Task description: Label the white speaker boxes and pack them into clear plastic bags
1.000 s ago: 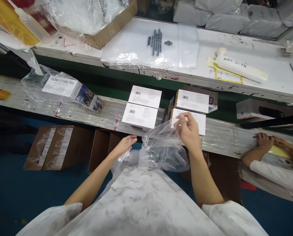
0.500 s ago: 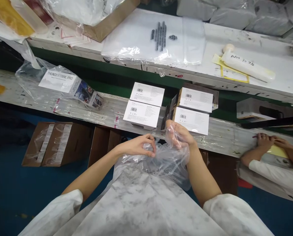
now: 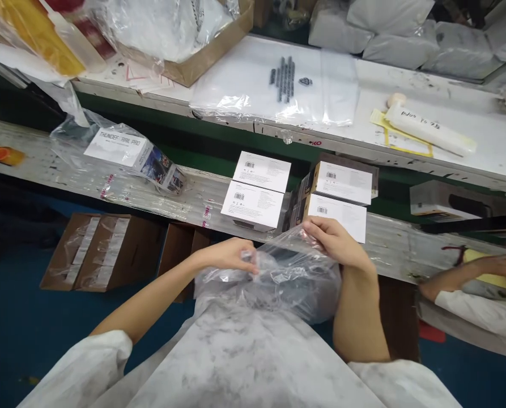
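Note:
A clear plastic bag [image 3: 295, 283] is stretched between my hands, close against my body. My left hand [image 3: 233, 256] pinches its left side, fingers closed on the film. With thumb and fingers together, my right hand [image 3: 333, 241] grips the bag's upper right edge. Just beyond my hands, white-topped boxes with printed barcodes stand in two pairs: a left pair [image 3: 253, 205] and a right pair [image 3: 341, 184]. My right hand overlaps the view of the nearer box in the right pair. Farther left lies a box bagged in clear plastic [image 3: 117, 148], with pictures on its side.
A raised white shelf [image 3: 426, 96] holds a stack of printed plastic bags [image 3: 273, 85], a white bottle [image 3: 426, 127] and a cardboard tray [image 3: 210, 54]. Open cartons [image 3: 103, 249] stand below at left. A co-worker's arm [image 3: 469, 277] rests on the bench at right.
My right hand has moved right, pulling the bag's edge outward, so the film is spread wider. My left hand has shifted slightly left. The co-worker's arms have moved right.

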